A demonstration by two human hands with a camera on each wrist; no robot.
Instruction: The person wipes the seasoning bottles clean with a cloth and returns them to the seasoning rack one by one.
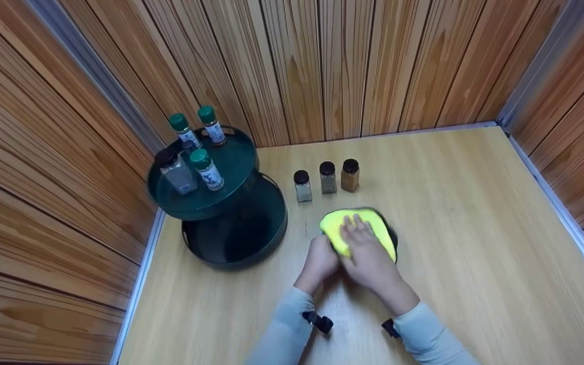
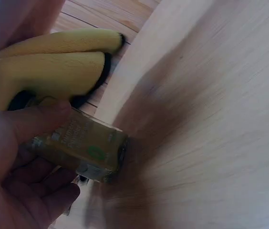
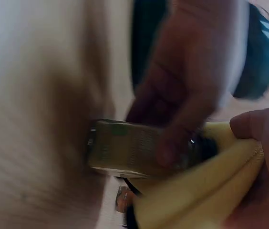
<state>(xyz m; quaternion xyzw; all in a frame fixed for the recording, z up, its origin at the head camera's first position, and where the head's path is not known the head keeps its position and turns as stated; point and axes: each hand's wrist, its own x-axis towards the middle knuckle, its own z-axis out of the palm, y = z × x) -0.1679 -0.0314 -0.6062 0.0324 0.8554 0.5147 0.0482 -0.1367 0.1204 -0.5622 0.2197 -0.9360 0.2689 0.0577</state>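
Note:
My left hand [image 1: 323,257] holds a square spice jar [image 2: 94,147] between thumb and fingers. Brownish-yellow contents show through it, and its label seems to read turmeric powder. A yellow cloth [image 1: 333,223] with dark edging is folded about the jar's cap end, so most of the cap is hidden. My right hand [image 1: 370,261] grips that cloth, its thumb [image 3: 249,125] on the near fold and its fingers laid over the top in the head view. The two hands are close together above the table, the jar tilted sideways between them.
A dark green two-tier round tray [image 1: 233,258] stands to the left, with several jars on its upper tier, among them a green-capped bottle [image 1: 207,170]. Behind the cloth, three black-capped jars [image 1: 328,178] stand in a row. Wood-panelled walls [image 1: 342,71] border the table [image 1: 474,243].

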